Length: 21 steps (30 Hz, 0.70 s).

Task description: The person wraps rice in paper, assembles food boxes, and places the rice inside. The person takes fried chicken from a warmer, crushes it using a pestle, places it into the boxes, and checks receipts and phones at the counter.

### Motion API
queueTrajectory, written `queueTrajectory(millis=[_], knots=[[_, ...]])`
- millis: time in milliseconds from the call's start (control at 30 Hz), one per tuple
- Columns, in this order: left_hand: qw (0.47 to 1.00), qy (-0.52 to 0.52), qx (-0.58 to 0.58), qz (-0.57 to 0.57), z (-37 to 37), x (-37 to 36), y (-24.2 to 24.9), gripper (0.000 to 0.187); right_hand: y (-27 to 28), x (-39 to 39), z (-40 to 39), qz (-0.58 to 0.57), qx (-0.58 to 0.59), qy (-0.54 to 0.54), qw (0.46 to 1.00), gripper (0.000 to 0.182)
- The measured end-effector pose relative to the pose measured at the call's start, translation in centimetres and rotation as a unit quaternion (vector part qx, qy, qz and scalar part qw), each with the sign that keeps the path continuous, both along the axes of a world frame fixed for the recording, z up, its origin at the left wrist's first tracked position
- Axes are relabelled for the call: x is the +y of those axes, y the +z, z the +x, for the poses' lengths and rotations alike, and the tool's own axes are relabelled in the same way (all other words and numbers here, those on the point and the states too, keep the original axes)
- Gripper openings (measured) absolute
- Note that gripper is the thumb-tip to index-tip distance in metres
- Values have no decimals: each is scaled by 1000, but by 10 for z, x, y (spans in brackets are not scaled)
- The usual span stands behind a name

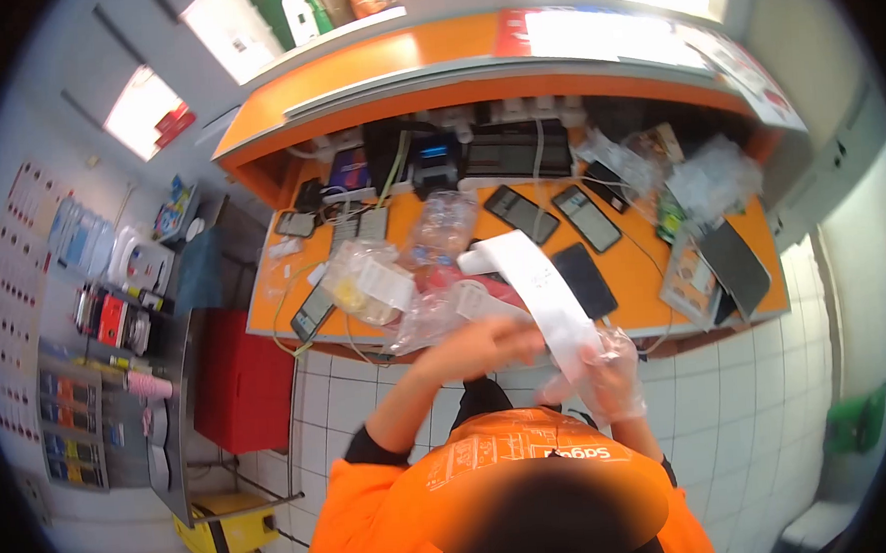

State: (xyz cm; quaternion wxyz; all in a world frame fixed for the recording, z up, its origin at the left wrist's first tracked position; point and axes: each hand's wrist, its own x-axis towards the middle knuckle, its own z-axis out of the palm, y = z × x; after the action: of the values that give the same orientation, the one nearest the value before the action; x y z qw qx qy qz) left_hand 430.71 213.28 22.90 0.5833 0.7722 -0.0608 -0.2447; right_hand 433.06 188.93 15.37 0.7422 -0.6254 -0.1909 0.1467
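Note:
A long white paper receipt curls up from my right hand, which is closed on its lower end. Crumpled clear plastic, apparently a bag, is bunched around the same hand. My left hand is by the desk's front edge, fingers stretched toward the receipt and a little blurred, with nothing visible in them. Just beyond it lie clear plastic bags, one with a red item showing. Another bag with yellowish contents and a white label sits to the left.
On the orange desk lie several phones, cables and a dark card terminal. More plastic bags and a dark folder fill the right end. A red box and a yellow bag stand at left.

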Motion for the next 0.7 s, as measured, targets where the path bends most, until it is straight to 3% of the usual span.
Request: queueTrajectory(millis=[33, 67, 100, 133, 167, 233, 267, 333, 367, 433, 500, 567, 600, 667, 700], knots=[[993, -87, -71, 44, -9, -11, -38, 62, 0, -3, 3, -61, -124, -12, 990, 25], [978, -69, -194, 16, -14, -21, -60, 70, -1, -4, 4, -124, -245, -20, 961, 28], [976, 30, -105, -188, -10, -36, -66, 65, -4, -6, 2, -187, -359, -22, 914, 32], [916, 132, -8, -380, -10, -47, -71, 60, -12, -11, -3, -188, -294, 21, 937, 23], [894, 164, -27, -416, -9, -49, -73, 56, -23, -15, -10, -186, -228, 66, 953, 17], [842, 232, -73, -481, 5, -43, -41, 48, -38, -22, -8, -227, -439, 86, 865, 8], [827, 280, -102, -478, 10, -40, -29, 40, -31, -24, -13, -243, -349, 71, 903, 6], [825, 343, -144, -424, 11, -42, -7, 42, -9, -32, -27, -269, -157, 36, 950, 4], [831, 337, -150, -418, 10, -45, -7, 42, -17, -35, -23, -263, -280, -9, 923, 9], [845, 316, -149, -405, 3, -58, -12, 42, -5, -26, -19, -141, -165, -1, 976, 9], [849, 314, -174, -387, -3, -74, -17, 41, 29, -7, -12, -88, -226, -61, 968, 8], [833, 334, -196, -395, -4, -87, -20, 42, 34, 2, -6, -155, -300, -99, 936, 7], [850, 311, -195, -378, -6, -90, -21, 41, 34, 4, -5, -187, -335, -114, 916, 6], [880, 270, -196, -338, -11, -88, -24, 39, 29, 8, -7, -138, -308, -142, 931, 12], [916, 212, -224, -258, -14, -83, -29, 32, 24, 8, -9, -122, -294, -134, 938, 15]])
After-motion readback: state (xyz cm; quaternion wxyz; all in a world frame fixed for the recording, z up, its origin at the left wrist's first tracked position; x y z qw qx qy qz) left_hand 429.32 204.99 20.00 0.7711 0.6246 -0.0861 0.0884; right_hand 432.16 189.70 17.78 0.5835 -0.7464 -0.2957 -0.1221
